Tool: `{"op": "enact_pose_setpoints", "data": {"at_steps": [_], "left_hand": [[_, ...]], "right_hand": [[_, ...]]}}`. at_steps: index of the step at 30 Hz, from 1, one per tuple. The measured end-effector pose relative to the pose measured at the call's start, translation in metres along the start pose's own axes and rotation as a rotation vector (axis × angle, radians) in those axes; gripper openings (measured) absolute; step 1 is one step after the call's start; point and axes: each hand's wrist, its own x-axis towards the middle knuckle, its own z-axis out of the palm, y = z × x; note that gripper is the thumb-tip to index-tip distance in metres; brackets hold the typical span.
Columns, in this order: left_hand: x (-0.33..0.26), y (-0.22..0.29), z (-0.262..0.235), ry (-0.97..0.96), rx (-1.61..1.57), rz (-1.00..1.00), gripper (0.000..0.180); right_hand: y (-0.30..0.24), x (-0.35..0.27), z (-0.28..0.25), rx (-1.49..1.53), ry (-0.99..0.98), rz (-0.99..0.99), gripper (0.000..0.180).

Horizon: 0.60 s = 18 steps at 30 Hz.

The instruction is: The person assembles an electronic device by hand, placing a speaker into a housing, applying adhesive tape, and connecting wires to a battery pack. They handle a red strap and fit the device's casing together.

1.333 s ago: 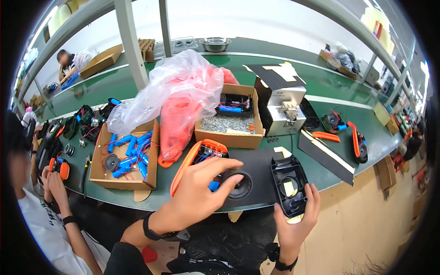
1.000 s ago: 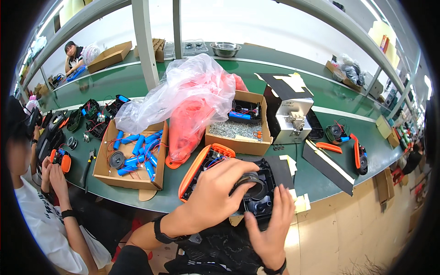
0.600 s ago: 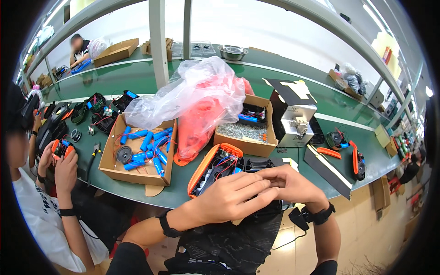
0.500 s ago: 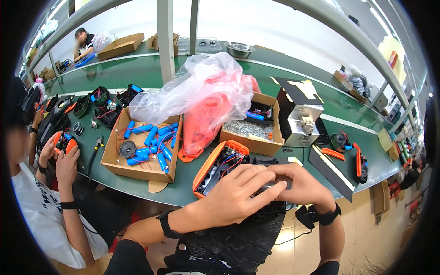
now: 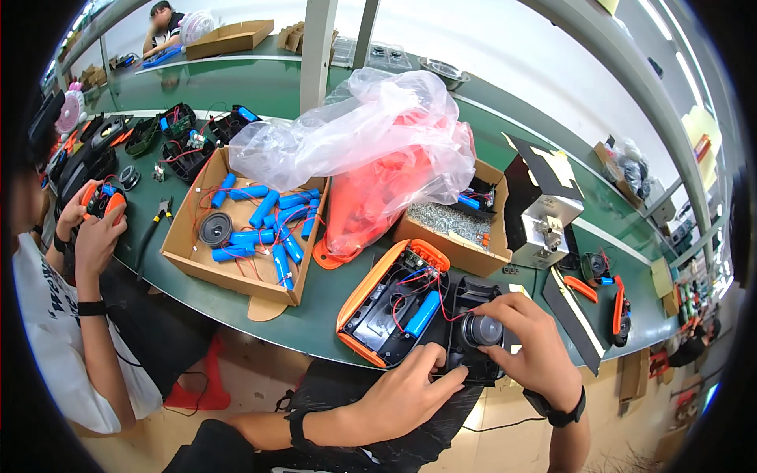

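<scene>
Left hand (image 5: 408,388) lower, housing (image 5: 478,290) fore-and-aft

Black shell (image 5: 475,290) and orange-rimmed casing (image 5: 364,285) look plastic, left box (image 5: 225,272) matt cardboard, bag (image 5: 386,106) crinkled glossy plastic, fixture (image 5: 548,217) shiny metal, desk (image 5: 319,311) smooth.

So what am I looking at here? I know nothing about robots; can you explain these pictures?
There's no robot: these are a person's bare hands, seen by a wide fisheye camera worn on the head and looking down, so straight edges bend. The right hand holds a round black speaker at a black shell; I can't tell whether it is seated. The left hand is at the shell's near left side. Beside it on the green bench lies an orange-rimmed case with a blue cylinder inside. Farther left, a cardboard box holds more blue cylinders; behind is a plastic bag. On the left, another person holds an orange-and-black part.
</scene>
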Motion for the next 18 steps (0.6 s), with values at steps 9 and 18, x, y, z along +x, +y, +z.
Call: {"op": "enact_pose_setpoints", "data": {"at_steps": [9, 18], "left_hand": [[0.008, -0.007, 0.000, 0.001, -0.074, -0.049, 0.029], [0.006, -0.013, 0.010, 0.020, -0.040, -0.064, 0.033]], "right_hand": [[-0.003, 0.004, -0.007, -0.190, -0.079, -0.055, 0.054], [0.004, 0.002, -0.001, -0.124, -0.115, 0.007, 0.052]]}}
